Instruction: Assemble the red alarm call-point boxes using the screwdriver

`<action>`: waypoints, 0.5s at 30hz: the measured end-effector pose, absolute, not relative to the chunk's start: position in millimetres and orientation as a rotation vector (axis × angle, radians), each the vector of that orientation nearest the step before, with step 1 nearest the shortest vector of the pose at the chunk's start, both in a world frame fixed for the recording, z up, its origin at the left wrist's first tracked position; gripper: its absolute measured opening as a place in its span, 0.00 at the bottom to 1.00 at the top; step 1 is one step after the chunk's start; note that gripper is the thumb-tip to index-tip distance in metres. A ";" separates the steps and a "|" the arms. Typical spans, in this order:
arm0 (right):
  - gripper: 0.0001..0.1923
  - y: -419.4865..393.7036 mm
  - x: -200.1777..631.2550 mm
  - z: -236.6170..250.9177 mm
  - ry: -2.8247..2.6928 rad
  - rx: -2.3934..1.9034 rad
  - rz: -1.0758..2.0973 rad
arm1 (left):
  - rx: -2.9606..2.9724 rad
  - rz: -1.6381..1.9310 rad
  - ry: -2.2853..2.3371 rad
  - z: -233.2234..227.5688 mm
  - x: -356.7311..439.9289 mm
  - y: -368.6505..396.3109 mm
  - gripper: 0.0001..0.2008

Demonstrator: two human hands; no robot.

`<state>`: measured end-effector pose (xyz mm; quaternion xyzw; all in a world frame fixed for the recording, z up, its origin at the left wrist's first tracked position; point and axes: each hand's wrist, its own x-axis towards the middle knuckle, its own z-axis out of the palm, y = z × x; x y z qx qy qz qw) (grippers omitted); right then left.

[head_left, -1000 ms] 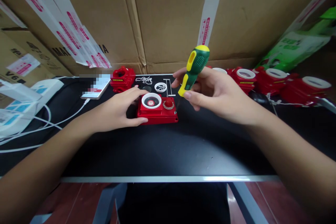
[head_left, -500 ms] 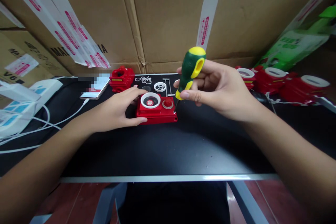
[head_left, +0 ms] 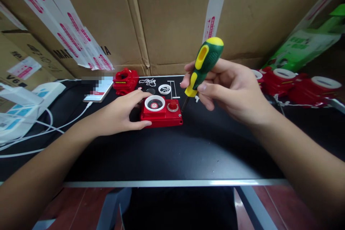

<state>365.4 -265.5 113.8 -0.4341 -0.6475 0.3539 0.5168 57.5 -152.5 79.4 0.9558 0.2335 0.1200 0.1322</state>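
A red housing [head_left: 161, 118] with a white-ringed round window and a red knob lies on the black table. My left hand [head_left: 124, 112] grips its left end, thumb at the front and fingers behind. In my right hand [head_left: 229, 91] is a green and yellow screwdriver [head_left: 202, 65], tilted with its handle up and to the right. The screwdriver's tip is close to the housing's right edge; whether it touches cannot be made out. A screw [head_left: 180, 115] shows in the housing's front right corner.
Behind the housing are a white ring with small metal parts [head_left: 164, 89], metal rods [head_left: 173, 90] and another red casting [head_left: 125, 81]. More red housings [head_left: 284, 79] stand at right. A phone [head_left: 99, 90], cables and a power strip [head_left: 27, 107] occupy the left. Cardboard boxes [head_left: 172, 18] wall the back.
My right hand has moved a little to the right with the screwdriver, which now leans right and is turned in the grip. Its tip has left the corner screw. My left hand stays put.
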 end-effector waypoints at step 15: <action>0.13 -262.2 361.9 110.3 -2.148 -1.578 0.451 | 2.785 0.392 0.700 80.8 59.1 -157.3 0.32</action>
